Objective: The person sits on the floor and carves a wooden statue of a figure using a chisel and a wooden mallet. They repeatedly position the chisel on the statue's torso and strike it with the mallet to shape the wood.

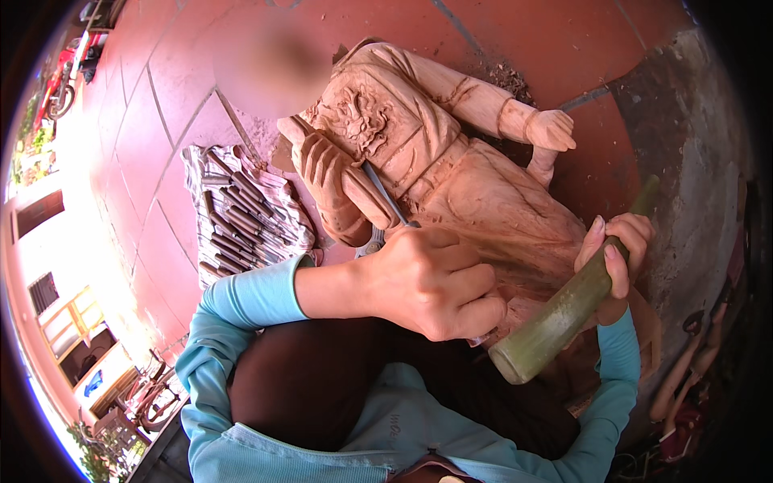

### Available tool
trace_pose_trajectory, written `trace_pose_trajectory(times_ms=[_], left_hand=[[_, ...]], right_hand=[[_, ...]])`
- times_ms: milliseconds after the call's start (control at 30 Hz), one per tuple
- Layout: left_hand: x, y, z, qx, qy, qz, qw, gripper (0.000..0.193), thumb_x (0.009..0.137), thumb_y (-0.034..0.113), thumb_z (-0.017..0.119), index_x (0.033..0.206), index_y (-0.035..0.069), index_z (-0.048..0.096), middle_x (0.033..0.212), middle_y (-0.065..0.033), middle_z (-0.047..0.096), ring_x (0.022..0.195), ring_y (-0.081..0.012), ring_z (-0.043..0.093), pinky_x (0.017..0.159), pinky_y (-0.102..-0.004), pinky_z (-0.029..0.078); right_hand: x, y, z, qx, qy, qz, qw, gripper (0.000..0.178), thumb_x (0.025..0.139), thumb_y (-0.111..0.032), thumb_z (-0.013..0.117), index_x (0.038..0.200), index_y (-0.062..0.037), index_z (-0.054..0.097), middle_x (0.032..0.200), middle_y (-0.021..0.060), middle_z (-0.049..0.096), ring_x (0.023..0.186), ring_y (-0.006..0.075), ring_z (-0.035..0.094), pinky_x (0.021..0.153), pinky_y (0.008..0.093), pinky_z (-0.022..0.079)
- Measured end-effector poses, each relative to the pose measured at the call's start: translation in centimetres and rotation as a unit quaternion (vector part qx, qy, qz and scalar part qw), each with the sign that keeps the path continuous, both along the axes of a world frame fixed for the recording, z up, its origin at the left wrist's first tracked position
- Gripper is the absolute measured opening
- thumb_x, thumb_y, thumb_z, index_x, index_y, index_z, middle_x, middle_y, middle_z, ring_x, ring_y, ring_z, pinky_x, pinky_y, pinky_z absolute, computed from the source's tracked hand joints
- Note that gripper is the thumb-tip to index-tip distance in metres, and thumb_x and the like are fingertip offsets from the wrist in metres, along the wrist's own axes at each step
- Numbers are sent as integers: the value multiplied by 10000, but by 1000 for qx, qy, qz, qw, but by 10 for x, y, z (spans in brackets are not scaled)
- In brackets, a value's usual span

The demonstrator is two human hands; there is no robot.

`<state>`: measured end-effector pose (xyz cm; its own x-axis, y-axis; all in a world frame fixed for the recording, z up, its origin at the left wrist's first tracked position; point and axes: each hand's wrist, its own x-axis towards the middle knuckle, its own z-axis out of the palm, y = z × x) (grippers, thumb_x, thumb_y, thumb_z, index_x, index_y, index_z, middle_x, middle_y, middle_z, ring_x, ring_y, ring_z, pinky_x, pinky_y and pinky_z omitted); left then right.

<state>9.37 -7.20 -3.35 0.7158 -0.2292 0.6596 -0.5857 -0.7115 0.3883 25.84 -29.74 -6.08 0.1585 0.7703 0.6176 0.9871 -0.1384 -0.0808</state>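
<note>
A carved wooden statue (451,161) of a robed figure lies on its back before me, its head end blurred out. My left hand (435,282) is closed in a fist around a chisel, its handle mostly hidden in the fingers. The thin metal blade of the chisel (382,191) points up and left, over the statue's bent arm and beside its waist. On the right, my right hand (620,249) wraps round a green club-shaped mallet (555,326). The mallet's thick end hangs down and left, close to my left fist but apart from it.
Several carving tools (237,213) lie on a striped cloth (302,229) to the left. Wood chips (509,80) are scattered on the red tiled floor (547,40) beyond the statue. A grey concrete strip (692,161) runs along the right. A bicycle (157,394) stands far left.
</note>
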Motion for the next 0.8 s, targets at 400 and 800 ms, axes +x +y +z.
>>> trace_pose_trajectory(times_ms=[400, 800], left_hand=[[2, 1, 1, 1, 27, -8, 1000, 266, 692, 75, 752, 637, 111, 494, 550, 55, 358, 436, -73, 399, 383, -238, 248], [1, -18, 2, -16, 10, -22, 1000, 328, 771, 103, 711, 614, 128, 424, 554, 41, 366, 437, -83, 397, 386, -243, 265]], right_hand=[[0, 2, -1, 1, 15, -16, 1000, 586, 767, 179, 631, 1142, -172, 347, 977, 106, 488, 772, 262, 536, 661, 430, 443], [0, -4, 0, 25, 35, 48, 998, 603, 796, 201, 580, 1195, -153, 300, 1025, 143, 477, 814, 280, 531, 672, 466, 463]])
